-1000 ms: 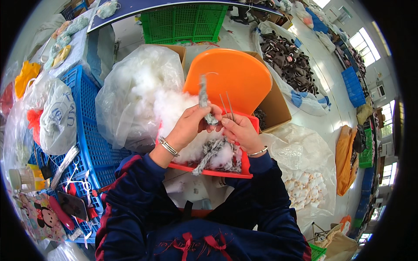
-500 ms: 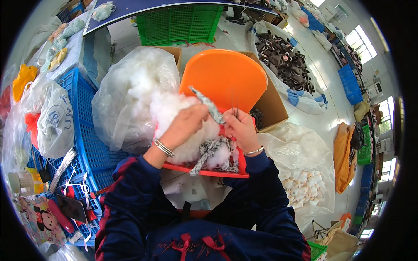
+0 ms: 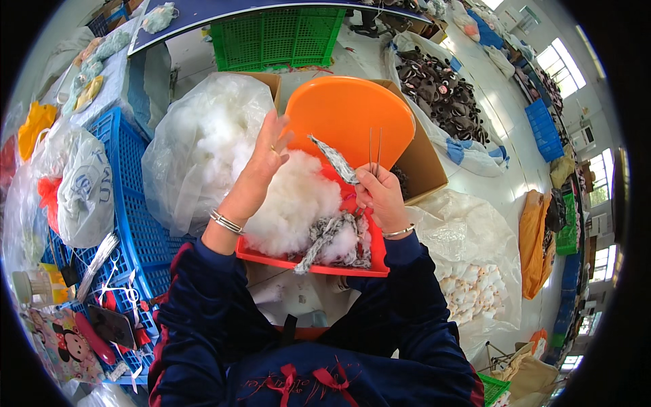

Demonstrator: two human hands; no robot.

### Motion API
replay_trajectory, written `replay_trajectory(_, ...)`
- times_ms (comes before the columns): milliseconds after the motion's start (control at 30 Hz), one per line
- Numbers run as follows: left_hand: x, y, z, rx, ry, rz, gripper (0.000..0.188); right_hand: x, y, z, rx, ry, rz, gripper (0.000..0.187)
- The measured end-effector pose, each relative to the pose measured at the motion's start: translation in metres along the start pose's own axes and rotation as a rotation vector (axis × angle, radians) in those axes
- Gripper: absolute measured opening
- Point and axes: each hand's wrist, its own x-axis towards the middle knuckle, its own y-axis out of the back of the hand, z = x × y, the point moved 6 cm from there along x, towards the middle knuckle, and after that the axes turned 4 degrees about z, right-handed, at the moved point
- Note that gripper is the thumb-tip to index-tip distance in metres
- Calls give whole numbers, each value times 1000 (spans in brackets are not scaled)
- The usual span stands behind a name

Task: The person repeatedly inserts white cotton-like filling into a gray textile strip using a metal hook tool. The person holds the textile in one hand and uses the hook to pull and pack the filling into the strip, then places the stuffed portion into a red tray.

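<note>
Here's the grey piece [image 3: 333, 159], fuzzy, narrow and tapering, slanting above the red tray [image 3: 378, 254] with its lower end pinched in your right hand [image 3: 380, 193]. Those right fingers clamp it together with two thin metal prongs [image 3: 380, 146] that stand upright. Your left hand [image 3: 266, 152] is up and free, fingers apart, over the white fluff [image 3: 291, 207], which billows soft and cloudy across the tray. Beside that lie shaggy grey scraps [image 3: 322, 237], limp and tangled. Behind, a smooth, rounded orange chair back [image 3: 349, 112]; to its left, a crinkly clear bag [image 3: 196, 146] bulging with more fluff; to its right, a stiff cardboard box [image 3: 428, 173].

And the change: half a second ago your left hand is low, blurred, right by the grey piece; now it's swung up and left, fingers spread, while your right keeps its pinch.
</note>
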Motion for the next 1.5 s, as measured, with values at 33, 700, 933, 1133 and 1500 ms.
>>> replay_trajectory(33, 1, 0, 0, -19, 7, -24, 105, 0, 1, 0, -6, 2, 1, 12)
replay_trajectory(700, -1, 0, -3, 115, 92, 48, 63, -3, -8, 1, -10, -34, -63, 9)
replay_trajectory(933, -7, -21, -9, 224, 209, -133, 32, -4, -13, 3, -55, -28, -89, 12)
replay_trajectory(1133, -13, -39, -23, 344, 251, -214, 24, -6, -19, 11, -186, -1, -151, 14)
replay_trajectory(1500, -15, -35, -30, 361, 283, -123, 22, -8, -29, 12, -339, 114, -172, 12)
